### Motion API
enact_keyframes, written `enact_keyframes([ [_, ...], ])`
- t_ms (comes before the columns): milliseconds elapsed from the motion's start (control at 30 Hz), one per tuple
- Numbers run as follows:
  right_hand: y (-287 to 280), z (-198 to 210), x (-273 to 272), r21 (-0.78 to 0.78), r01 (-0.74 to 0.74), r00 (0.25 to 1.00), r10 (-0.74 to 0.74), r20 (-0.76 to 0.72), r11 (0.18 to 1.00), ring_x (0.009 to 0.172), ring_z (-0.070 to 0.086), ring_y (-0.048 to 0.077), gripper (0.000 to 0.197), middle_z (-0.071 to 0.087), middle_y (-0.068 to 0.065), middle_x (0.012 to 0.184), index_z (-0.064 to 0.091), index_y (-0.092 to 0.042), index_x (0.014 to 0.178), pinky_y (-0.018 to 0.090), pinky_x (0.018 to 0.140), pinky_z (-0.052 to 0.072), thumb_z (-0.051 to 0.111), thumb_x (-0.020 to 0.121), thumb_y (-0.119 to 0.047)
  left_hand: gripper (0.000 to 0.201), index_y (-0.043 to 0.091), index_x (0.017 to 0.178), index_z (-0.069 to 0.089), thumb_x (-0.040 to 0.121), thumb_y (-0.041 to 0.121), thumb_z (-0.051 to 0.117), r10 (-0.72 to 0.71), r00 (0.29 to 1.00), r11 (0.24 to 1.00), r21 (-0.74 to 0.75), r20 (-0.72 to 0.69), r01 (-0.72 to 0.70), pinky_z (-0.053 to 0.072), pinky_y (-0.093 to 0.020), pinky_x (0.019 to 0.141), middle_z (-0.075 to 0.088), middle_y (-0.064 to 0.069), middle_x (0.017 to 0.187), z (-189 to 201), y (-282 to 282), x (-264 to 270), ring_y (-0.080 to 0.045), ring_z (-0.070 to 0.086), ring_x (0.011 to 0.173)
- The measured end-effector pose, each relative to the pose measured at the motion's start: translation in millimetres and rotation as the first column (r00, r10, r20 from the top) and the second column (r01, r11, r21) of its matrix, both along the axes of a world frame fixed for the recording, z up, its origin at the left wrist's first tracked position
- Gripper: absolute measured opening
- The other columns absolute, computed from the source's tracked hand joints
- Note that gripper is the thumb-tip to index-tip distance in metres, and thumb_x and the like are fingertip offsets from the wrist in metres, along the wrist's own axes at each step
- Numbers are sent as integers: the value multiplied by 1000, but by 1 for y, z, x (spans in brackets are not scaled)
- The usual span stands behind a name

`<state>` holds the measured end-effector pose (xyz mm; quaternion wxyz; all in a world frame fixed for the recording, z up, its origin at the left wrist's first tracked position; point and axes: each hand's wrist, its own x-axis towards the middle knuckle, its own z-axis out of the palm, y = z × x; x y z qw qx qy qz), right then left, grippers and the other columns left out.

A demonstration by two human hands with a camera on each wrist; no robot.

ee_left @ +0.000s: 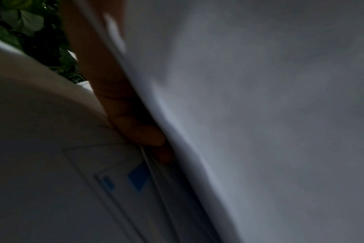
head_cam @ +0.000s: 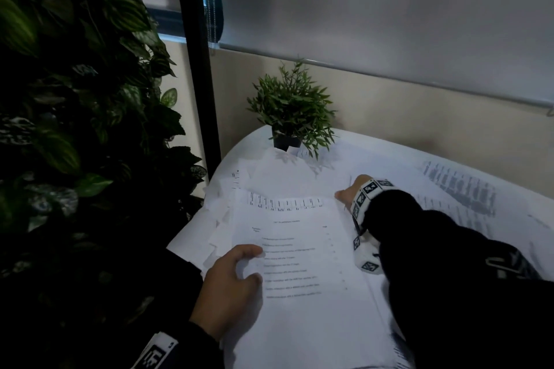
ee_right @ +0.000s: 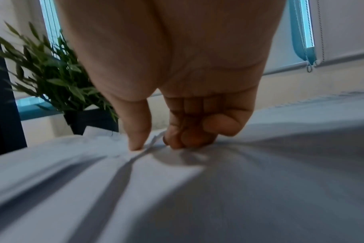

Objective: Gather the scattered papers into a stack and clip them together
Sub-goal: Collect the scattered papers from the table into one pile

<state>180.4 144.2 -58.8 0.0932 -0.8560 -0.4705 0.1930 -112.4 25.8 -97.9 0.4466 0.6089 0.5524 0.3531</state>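
1. Head view: a potted plant (head_cam: 292, 111) stands at the far edge of the white surface (head_cam: 374, 144), behind the papers (head_cam: 302, 263). Left hand (head_cam: 230, 287) has its grip clamped on their near left edge.
2. Left wrist view: blurred; fingers (ee_left: 135, 129) tuck under sheets.
3. Right wrist view: right hand (ee_right: 177, 98) pinches a far sheet.

A small leafy plant in a black pot (head_cam: 287, 141) stands at the far edge of the white desk (head_cam: 374, 144), close against the beige wall (head_cam: 419, 111). A grey roller blind (head_cam: 389, 9) hangs above it with a bead chain (head_cam: 212, 3) at its left side. Large dark foliage (head_cam: 75, 99) fills the left, beside a black post (head_cam: 196, 60).
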Motion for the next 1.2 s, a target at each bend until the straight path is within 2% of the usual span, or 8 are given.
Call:
enact_keyframes([
  [167,2,4,3,109,41,998,-36,-51,993,105,61,29,31,63,14,115,62,-10,109,33,89,49,59,82,-26,32,31,91,65,66,12,62,34,997,997,-72,66,-29,35,7,70,63,3,115,0,2,-2,-6,57,104],
  [400,-78,89,22,767,-47,977,188,-97,640,37,58,8,17,63,5,76,46,-26,87,28,33,42,51,91,-11,42,5,96,68,78,-22,41,118,946,974,-221,303,-51,41,-9,46,65,3,97,10,-1,3,3,57,49],
  [600,-186,110,-3,721,-489,811,561,168,492,89,66,-2,60,69,-22,97,51,-40,116,12,77,51,48,81,9,9,16,81,75,82,12,67,253,852,902,-430,458,-37,51,-28,77,70,-17,95,18,-2,3,-23,63,87],
  [767,-203,50,-19,461,-807,453,887,85,368,112,61,10,36,71,-6,104,74,-16,91,30,108,38,39,99,-20,80,0,102,72,77,72,46,178,768,766,-576,615,285,58,-43,70,71,-24,102,43,-7,-10,-36,71,87],
  [900,-188,30,3,315,-811,440,869,-228,493,134,39,6,37,55,-12,133,67,-33,106,30,114,28,57,89,-2,35,-1,114,64,81,9,71,49,939,916,-391,341,94,55,-37,81,71,-18,108,30,-7,-4,-29,69,96],
  [967,-163,35,14,285,-707,619,761,-194,647,129,43,7,24,49,-6,138,60,-39,112,30,111,32,61,88,-34,25,4,104,67,81,-3,68,59,979,952,-306,196,4,57,-41,80,75,-12,96,19,-3,-11,-32,71,88],
  [1067,-112,40,17,72,-248,968,249,-5,966,120,50,22,51,50,8,137,48,-26,126,33,102,37,56,84,-53,35,10,109,58,79,-1,72,77,992,978,-202,105,-55,55,-47,84,71,-8,101,20,-2,-16,-27,69,88],
  [1200,-76,21,-3,-147,-37,984,61,166,988,117,53,30,86,51,13,133,40,-7,133,34,92,43,60,73,-65,81,21,137,23,78,-16,64,94,969,993,-89,230,-76,50,-20,58,57,8,93,30,-11,-9,-4,60,78],
])
